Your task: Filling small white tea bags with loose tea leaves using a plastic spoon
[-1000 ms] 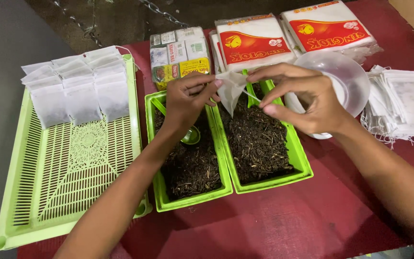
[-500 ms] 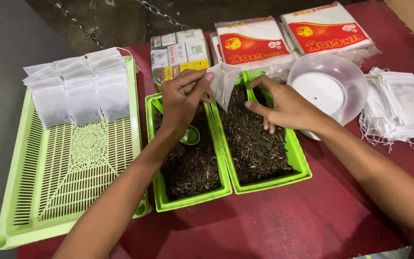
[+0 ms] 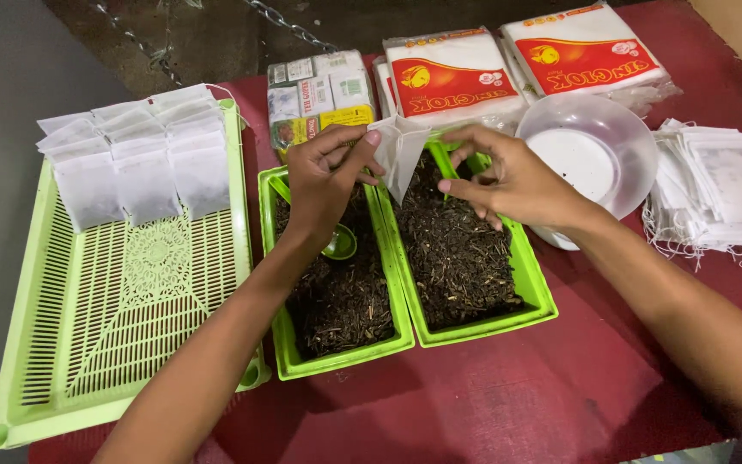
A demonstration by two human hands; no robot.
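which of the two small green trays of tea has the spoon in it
The left small tray, under the left hand: a green spoon lies on its leaves. The right small tray holds only leaves.

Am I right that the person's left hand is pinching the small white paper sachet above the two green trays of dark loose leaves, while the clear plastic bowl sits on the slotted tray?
Not quite: the clear plastic bowl sits on the red tabletop, not the slotted tray, as the head view shows. The left hand does pinch the small white paper sachet.
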